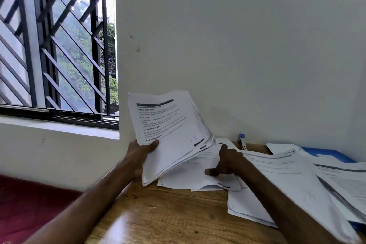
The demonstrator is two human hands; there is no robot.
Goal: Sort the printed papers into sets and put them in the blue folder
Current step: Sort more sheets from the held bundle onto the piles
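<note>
— What are the hands doing?
— The left hand (141, 154) grips a stack of printed papers (174, 130) by its lower left corner, thumb on the top page. The stack is tilted up, with its lower edge near the wooden table (168, 214). The right hand (227, 162) rests on some loose sheets (188, 178) lying flat just beside the stack, thumb and forefinger spread apart. Motion blur hides whether it pinches a sheet or only presses on it.

— And the folder?
— The blue folder (332, 154) is at the far right of the table, against the wall. It is mostly covered by overlapping printed pages (287, 180), and only its blue edges show.

— Anything else on the table?
— A stapler (242, 141) with a blue top is at the back edge, touching the wall, between the raised stack and the folder. The bare wood in front has a glossy grain.

— What about the room?
— A plain pale wall (237, 45) with a few small marks rises behind the table. To the left, a window (59, 45) with dark diagonal bars looks out on green trees (79, 35), above a white sill (59, 127). Below it, beside the table, is a dark red floor (29, 204).
</note>
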